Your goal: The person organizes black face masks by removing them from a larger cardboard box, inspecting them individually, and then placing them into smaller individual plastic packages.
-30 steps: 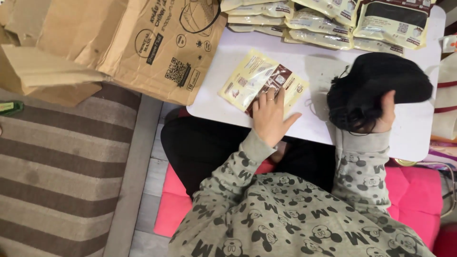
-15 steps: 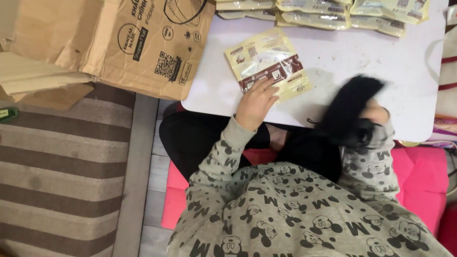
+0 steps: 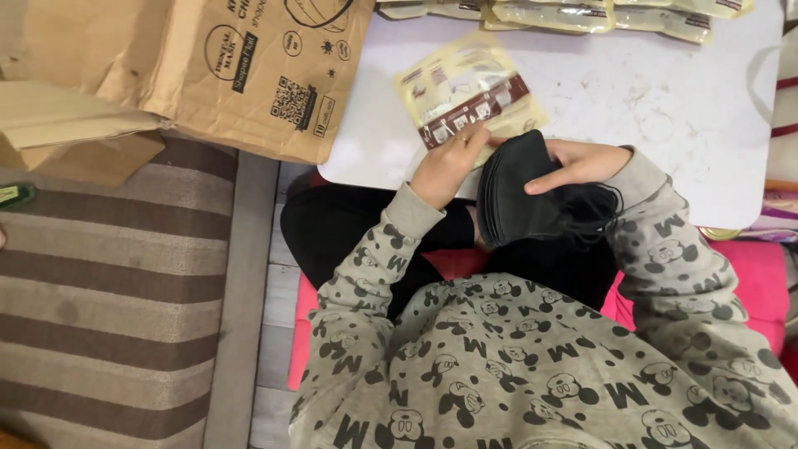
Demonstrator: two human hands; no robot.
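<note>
Flat cream pouch with a dark brown band on the white table under my left fingertips, row of similar pale pouches along the far edge, printed brown cardboard box at my left.

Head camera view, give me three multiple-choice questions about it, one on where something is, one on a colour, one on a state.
1. Where does the brown and cream pouch lie?
A. on the white table
B. on the striped rug
C. inside the cardboard box

2. What colour is the stack of face masks?
A. white
B. black
C. pink

3. How is the stack held?
A. lying untouched
B. by the left hand alone
C. between the left hand and right hand

Answers: 1 A, it lies flat on the tabletop. 2 B, the masks are black. 3 C, both hands touch it.
</note>
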